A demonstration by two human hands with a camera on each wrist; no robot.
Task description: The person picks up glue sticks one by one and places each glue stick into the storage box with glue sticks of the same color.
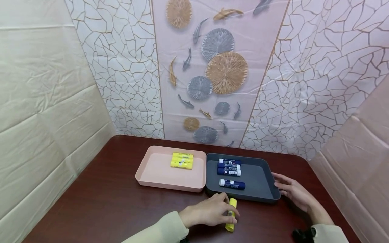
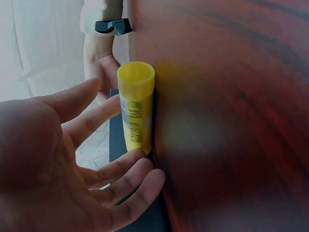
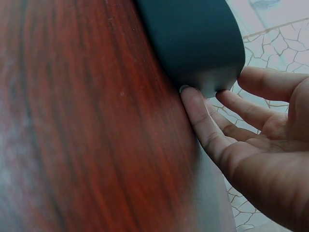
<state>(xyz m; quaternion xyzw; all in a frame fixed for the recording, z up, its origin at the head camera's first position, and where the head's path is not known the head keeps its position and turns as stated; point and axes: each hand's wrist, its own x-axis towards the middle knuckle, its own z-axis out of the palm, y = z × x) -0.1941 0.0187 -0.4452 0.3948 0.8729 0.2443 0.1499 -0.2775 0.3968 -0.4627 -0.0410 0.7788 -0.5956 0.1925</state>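
Observation:
A yellow glue stick (image 1: 233, 203) lies on the table in front of the dark tray. My left hand (image 1: 210, 211) is at its left side, thumb and fingers spread loosely about it. In the left wrist view a gap shows between the thumb and the glue stick (image 2: 137, 108), while fingertips reach its far side. My right hand (image 1: 295, 194) touches the right end of the dark grey tray (image 1: 258, 194) with extended fingers; the right wrist view shows the fingertips at the tray's corner (image 3: 203, 53).
Left of the dark tray, a pink tray (image 1: 158, 172) adjoins it, with yellow glue sticks (image 1: 181, 160) side by side. Several blue glue sticks (image 1: 229, 171) with white ends lie in the dark tray, one (image 1: 234, 184) apart nearer the front. Patterned cloth (image 1: 130, 84) stands behind the table.

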